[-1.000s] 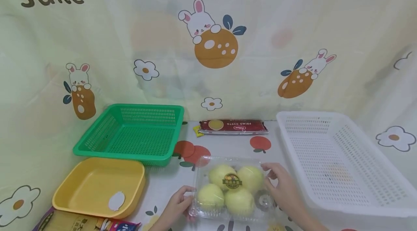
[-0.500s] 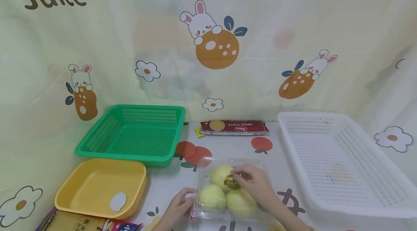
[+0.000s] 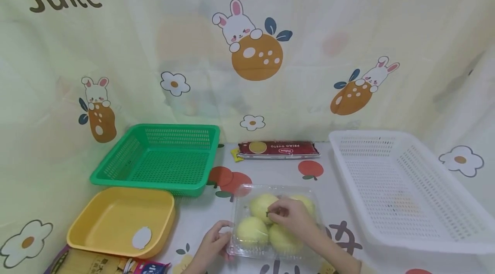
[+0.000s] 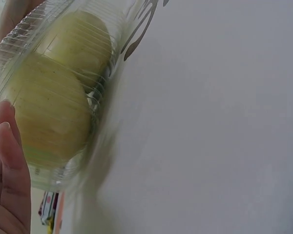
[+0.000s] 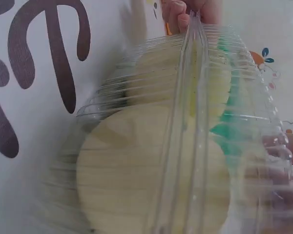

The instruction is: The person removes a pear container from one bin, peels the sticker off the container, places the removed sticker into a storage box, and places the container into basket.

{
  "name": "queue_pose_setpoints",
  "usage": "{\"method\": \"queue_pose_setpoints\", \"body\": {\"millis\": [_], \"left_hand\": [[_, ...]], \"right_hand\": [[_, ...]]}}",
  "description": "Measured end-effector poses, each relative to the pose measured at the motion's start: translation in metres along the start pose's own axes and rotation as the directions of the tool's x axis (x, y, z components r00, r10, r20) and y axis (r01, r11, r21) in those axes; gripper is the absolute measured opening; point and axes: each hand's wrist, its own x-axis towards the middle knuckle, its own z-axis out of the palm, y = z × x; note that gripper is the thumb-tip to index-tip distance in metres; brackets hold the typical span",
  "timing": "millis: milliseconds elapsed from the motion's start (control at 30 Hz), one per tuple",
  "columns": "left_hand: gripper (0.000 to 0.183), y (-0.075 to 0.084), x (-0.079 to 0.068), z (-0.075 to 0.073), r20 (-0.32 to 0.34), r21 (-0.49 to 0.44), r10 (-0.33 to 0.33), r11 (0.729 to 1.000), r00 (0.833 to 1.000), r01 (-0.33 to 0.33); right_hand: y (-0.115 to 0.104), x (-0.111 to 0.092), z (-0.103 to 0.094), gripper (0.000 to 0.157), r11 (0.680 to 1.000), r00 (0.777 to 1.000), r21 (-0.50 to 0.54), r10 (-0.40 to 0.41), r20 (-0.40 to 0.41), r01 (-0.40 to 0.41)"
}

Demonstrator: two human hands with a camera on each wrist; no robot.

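Seemingly R hand (image 3: 293, 217) pinched a dark label (image 3: 267, 214) beneath it & L hand (image 3: 213, 242) gripped the clear box (image 3: 240, 202) beside it, which a hard tug cd've skidded.

A box (image 3: 239, 201) of fruit (image 3: 252, 232) is gripped at its left edge by the left hand (image 3: 211, 245); a mostly covered label (image 3: 267, 214) on its lid is touched by the right hand (image 3: 297, 220). Behind, a packet (image 3: 284, 149) is flanked by a green basket (image 3: 166, 166) and a white basket (image 3: 380, 184).

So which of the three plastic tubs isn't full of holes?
The yellow basin: its visible walls look solid, while the green basket and white basket are perforated.
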Motion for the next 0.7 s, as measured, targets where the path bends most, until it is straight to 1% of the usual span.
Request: {"method": "queue_pose_setpoints", "body": {"millis": [100,233,267,333,533,700], "left_hand": [[0.028,-0.002,0.001,0.003,-0.008,-0.009,0.007,1.000,1.000,-0.007],[0.024,-0.003,0.000,0.006,-0.014,-0.004,-0.013,1.000,1.000,0.013],[0.023,-0.004,0.000,0.006,-0.013,-0.005,-0.017,1.000,1.000,0.017],[0.021,-0.004,0.001,0.005,-0.008,-0.004,-0.018,1.000,1.000,0.018],[0.018,-0.004,0.001,0.001,-0.002,-0.005,-0.002,1.000,1.000,0.001],[0.016,-0.006,0.002,0.002,-0.009,-0.021,-0.004,1.000,1.000,0.004]], "right_hand": [[0.004,0.000,0.002,0.008,1.000,1.000,0.016,-0.006,-0.010,0.006],[0.010,-0.001,0.007,0.012,0.999,1.000,0.043,0.007,-0.030,-0.006],[0.011,-0.002,0.009,0.012,0.999,0.999,0.044,0.018,-0.034,-0.017],[0.012,-0.002,0.012,0.015,0.999,0.999,0.048,0.017,-0.046,-0.015],[0.012,0.000,0.021,0.025,0.999,0.997,-0.030,-0.023,-0.072,0.021],[0.010,-0.001,0.021,0.025,0.999,0.997,-0.050,-0.013,-0.080,0.009]]}}
